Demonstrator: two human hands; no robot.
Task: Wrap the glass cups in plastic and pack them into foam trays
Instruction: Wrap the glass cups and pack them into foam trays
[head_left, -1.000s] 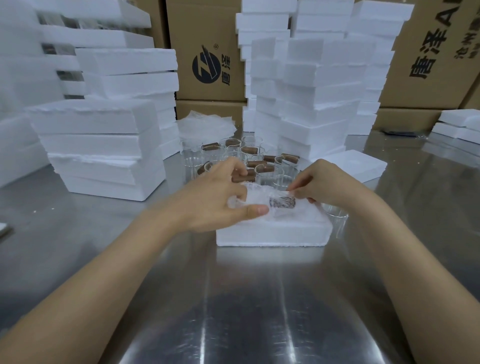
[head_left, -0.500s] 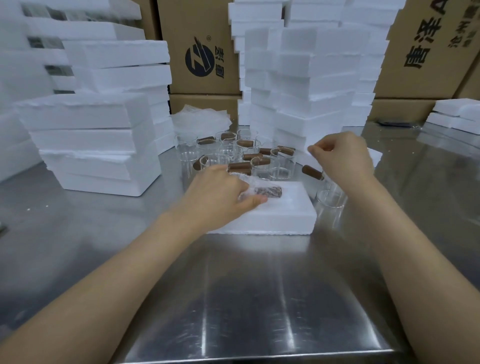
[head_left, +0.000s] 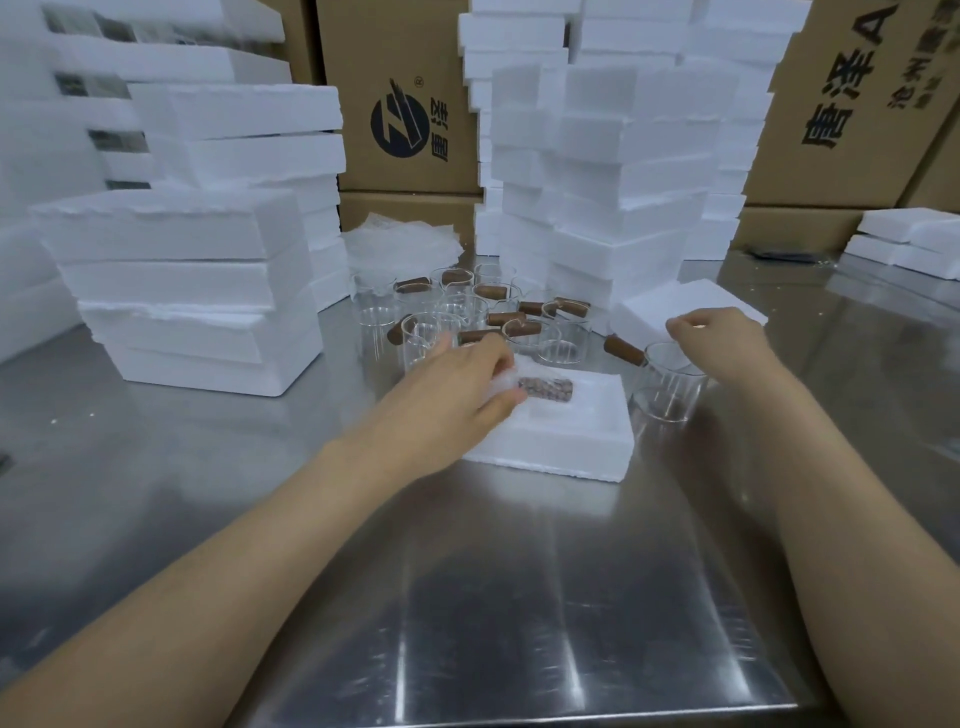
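- Seating of the wrapped cup into the foam tray is judged to be the step in hand. Left hand lies over the cup's left end, fingers curled down onto the plastic; how firm the grip is cannot be told.
- Advice: press evenly on the body, not on the handle; keep the wrap's loose ends tucked under so nothing bunches above the tray's top face.
- Advice: steady the tray edge. Foam is light and the steel worktop looks slick, so the tray may slide away under a push.
- Right hand hovers above the bare cup standing just right of the tray; fingers loosely bent with thumb and forefinger close together. No contact with the glass is visible, and I cannot tell whether anything is pinched.
- Appearance of wrapped cup: lies on its side in the tray's recess, brown handle showing dark through cloudy, crinkled plastic, pointing right. Glass body mostly hidden by hand and wrap.
- Unwrapped cups: clear, straight-walled, with short brown handles, clustered just beyond the tray.
- Plastic sheets piled further back; stacks of foam blocks left and behind.
- Risk: a right-arm sweep could tip the bare cup.
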